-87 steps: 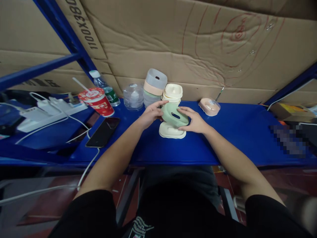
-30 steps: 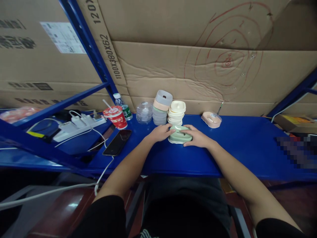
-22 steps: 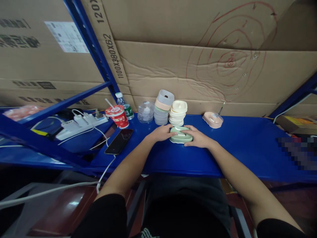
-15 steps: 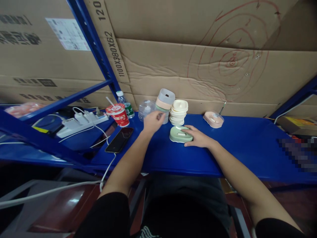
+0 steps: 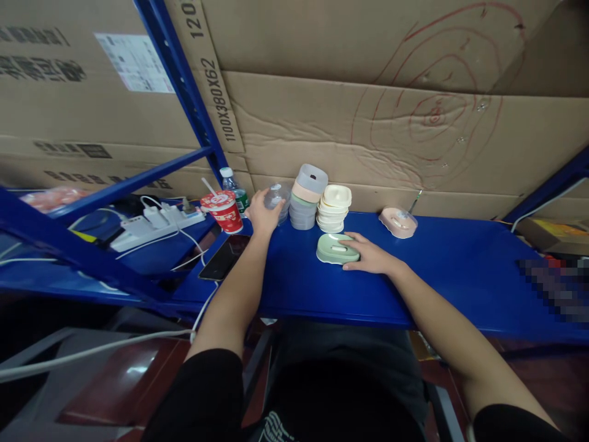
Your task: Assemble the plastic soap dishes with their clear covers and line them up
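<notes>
My left hand (image 5: 264,213) is at the clear plastic covers (image 5: 278,199), thumb and fingers curved around their near side; the fingertips are partly hidden. My right hand (image 5: 370,254) grips the right end of a light green soap dish (image 5: 329,250), which has a slot in its top and lies on the blue table. Behind the dish stands a stack of cream trays (image 5: 337,197). Just left of that is a taller stack of grey, peach and green dish parts (image 5: 309,193), beside the clear covers.
A pink dish with a clear part (image 5: 398,222) sits at the back right. On the left are a red cup with a straw (image 5: 226,215), a water bottle (image 5: 240,199), a phone (image 5: 224,258) and a white power strip (image 5: 154,227) with cables. Cardboard (image 5: 294,135) stands behind the table.
My left hand has moved left, from in front of the grey and peach stack to the clear covers, and its fingers have spread around them. My right hand stays on the green dish.
</notes>
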The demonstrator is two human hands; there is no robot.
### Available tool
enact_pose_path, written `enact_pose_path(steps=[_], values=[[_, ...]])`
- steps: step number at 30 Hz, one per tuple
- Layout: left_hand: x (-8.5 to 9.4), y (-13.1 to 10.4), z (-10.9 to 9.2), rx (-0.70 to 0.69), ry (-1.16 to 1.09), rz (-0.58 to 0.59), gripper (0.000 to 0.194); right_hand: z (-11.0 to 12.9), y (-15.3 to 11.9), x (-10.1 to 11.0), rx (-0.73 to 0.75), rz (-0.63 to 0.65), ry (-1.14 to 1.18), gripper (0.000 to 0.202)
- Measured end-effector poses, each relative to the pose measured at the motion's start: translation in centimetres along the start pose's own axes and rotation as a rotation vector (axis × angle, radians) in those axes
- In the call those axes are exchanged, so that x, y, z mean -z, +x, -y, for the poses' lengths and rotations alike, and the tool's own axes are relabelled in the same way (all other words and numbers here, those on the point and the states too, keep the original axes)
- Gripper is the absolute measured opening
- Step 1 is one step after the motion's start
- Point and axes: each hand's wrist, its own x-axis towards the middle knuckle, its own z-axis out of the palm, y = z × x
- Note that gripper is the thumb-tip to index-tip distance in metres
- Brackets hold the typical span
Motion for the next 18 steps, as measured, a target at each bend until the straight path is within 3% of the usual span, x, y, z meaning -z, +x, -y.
enact_pose_path(steps=[12,18], values=[[-0.36,0.44,0.53,0.010,-0.109,-0.095,0.052,-0.13,-0.18,-0.01,-0.027,0.005,0.002,0.096],[-0.35,1.03,0.95,-0.050,-0.268,-0.258,0.050,-0.09,-0.17,0.01,-0.026,0.017,-0.010,0.100]])
